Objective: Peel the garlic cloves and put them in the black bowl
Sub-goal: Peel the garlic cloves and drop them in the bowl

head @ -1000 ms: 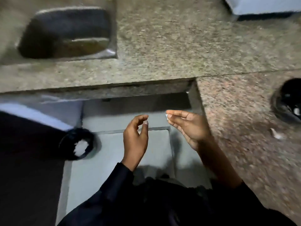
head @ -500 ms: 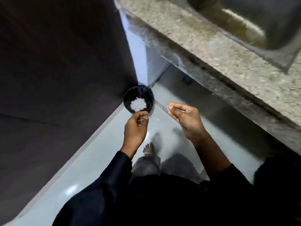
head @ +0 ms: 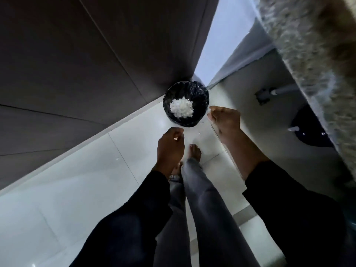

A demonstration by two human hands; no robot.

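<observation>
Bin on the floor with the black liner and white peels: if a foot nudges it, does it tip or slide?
Likely slides: the bin stands on glossy floor tiles, which look slick. Probably light, since it holds only a small heap of white peels, so a nudge should move it easily. The dark wall close behind it might stop it; whether they touch I cannot tell.

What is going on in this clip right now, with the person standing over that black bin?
A person stands on a pale tiled floor, looking down at a bin lined with a black bag that holds a heap of white peelings. The left hand is curled with a small pale scrap at its fingertips, short of the bin. The right hand pinches something small and pale beside the bin's rim; what it is cannot be made out. The speckled stone counter runs along the right.
</observation>
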